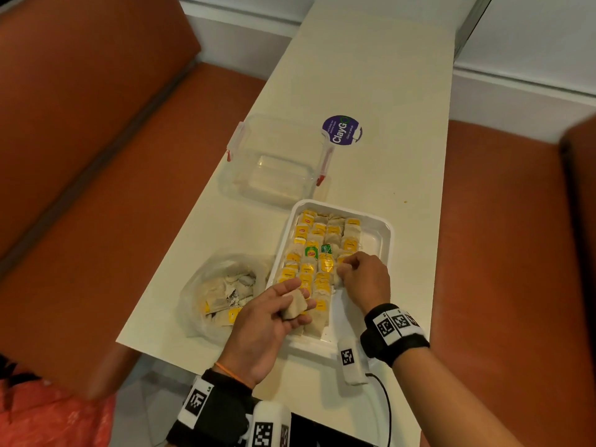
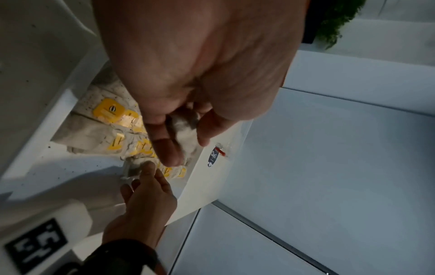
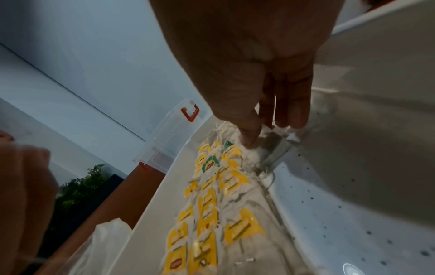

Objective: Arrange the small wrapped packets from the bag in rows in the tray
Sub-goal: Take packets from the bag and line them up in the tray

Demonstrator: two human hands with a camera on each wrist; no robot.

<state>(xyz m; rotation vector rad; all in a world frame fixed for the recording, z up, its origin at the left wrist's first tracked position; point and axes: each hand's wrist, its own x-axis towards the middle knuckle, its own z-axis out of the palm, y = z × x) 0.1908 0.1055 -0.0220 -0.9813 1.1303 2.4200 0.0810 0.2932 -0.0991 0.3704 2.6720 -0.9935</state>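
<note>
a desk [image 1: 371,75] is seen bearing a tray [image 1: 385,235] lined with rows of packets [image 1: 325,262], a bag [image 1: 206,285] just left of it. one packet [image 1: 294,305] is gripped by the left hand [image 1: 274,314]; another is pinched in the tray by the right hand [image 1: 364,279].

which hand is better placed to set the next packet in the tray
Left, probably. The left hand already holds a packet over the tray's near rows, while the right hand is busy pinching one in the right column.

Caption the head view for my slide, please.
Left hand holds a packet; right hand sets another into the tray.
</note>
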